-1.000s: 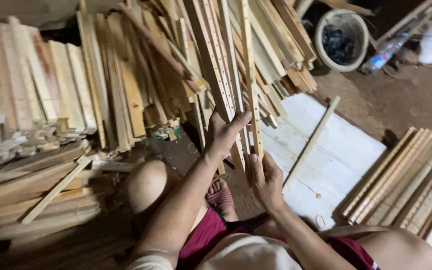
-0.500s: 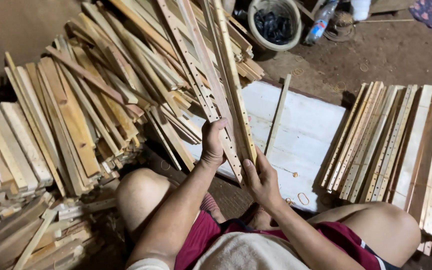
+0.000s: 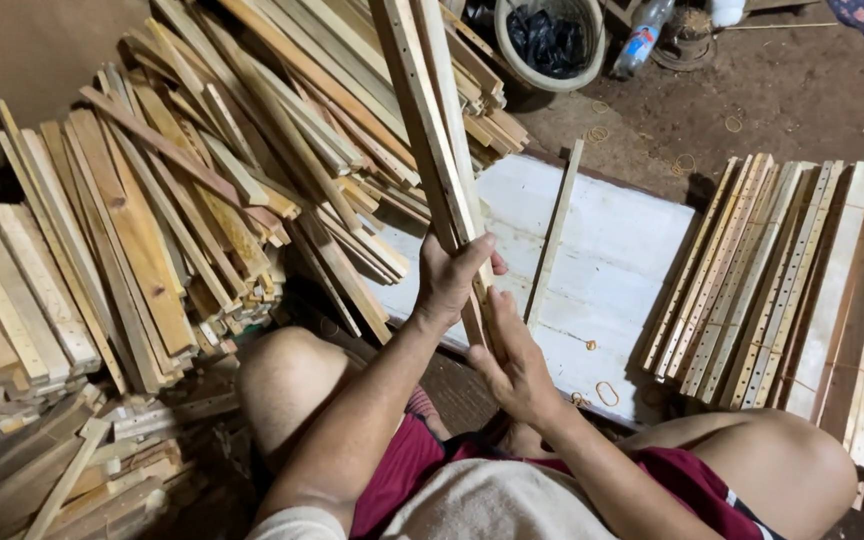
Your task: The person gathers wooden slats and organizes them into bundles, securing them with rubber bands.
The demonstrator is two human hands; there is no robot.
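I sit on the floor with bare knees apart. My left hand (image 3: 450,278) grips a bundle of long thin wooden slats (image 3: 430,120) with small holes along them, held up and slanting away from me. My right hand (image 3: 514,362) closes round the lower end of the same bundle, just under the left hand. One loose slat (image 3: 556,232) lies on a white board (image 3: 632,270) in front of me.
A big heap of mixed wooden strips (image 3: 182,210) fills the left side. Stacked perforated slats (image 3: 782,280) lie at the right. A round basket with a black bag (image 3: 550,42) and a plastic bottle (image 3: 642,38) stand at the back. Rubber bands (image 3: 607,392) dot the board.
The view has shifted left and down. Both hands have closed tighter on the slat bundle, with the left hand now wrapped round it and the right just below.
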